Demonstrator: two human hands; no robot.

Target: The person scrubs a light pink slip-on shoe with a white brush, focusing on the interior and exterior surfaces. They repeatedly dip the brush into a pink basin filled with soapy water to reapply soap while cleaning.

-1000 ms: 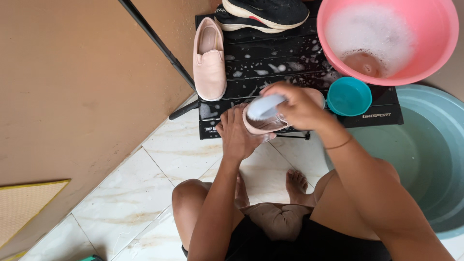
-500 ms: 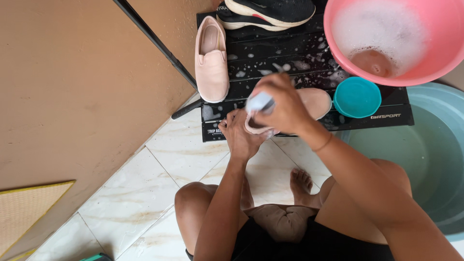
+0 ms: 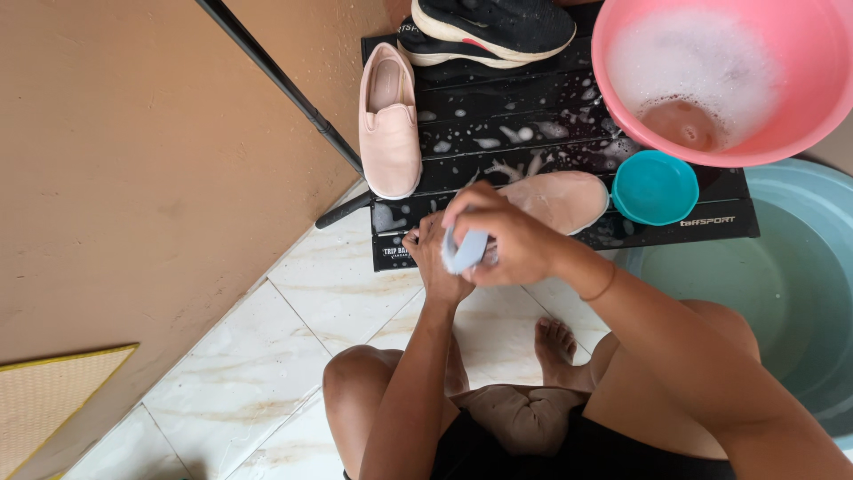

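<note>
Moved: right hand and pale blue brush slid from toe to heel.
Left hand: clamped on pink slip-on shoe, on black mat.
Right hand: fist closed on brush.
Tip: short strokes, shoe pinned.

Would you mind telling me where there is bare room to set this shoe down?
Free: wet slats of the black mat between the pink slip-on and pink basin; white tiles left of the knees. Crowded: front edge, with both hands, scrubbed shoe and teal bowl.
</note>
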